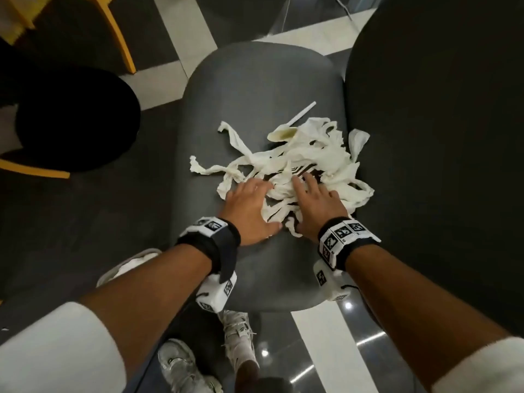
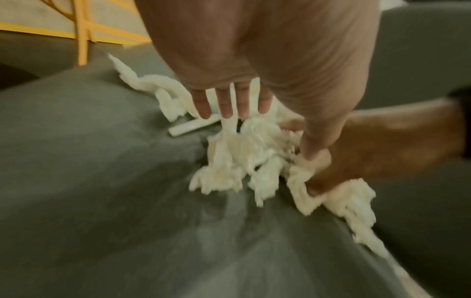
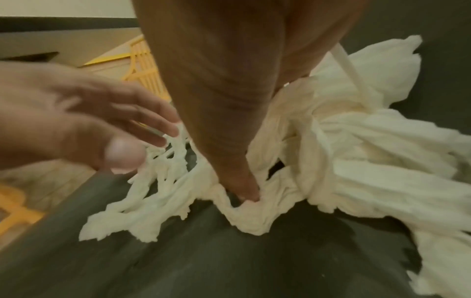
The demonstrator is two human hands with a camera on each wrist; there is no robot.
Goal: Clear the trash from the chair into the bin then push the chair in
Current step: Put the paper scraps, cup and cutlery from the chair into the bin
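A pile of torn white tissue strips [image 1: 295,163] lies on the grey chair seat [image 1: 255,80], with a white plastic spoon [image 1: 295,121] at its far edge. Both hands rest on the near part of the pile. My left hand [image 1: 266,205] lies flat with its fingers spread on the strips [image 2: 237,153]; they show straight in the left wrist view [image 2: 270,129]. Just to its right, my right hand [image 1: 304,205] also lies spread on the tissue, and its thumb [image 3: 248,189] presses into a fold. Its other fingers are hidden in the right wrist view. No bin shows in any view.
A large black round table [image 1: 439,137] touches the seat's right side. A black stool [image 1: 71,117] with yellow legs [image 1: 119,32] stands to the left. The floor is dark with pale stripes [image 1: 326,336], and my shoes [image 1: 181,364] are just behind the chair.
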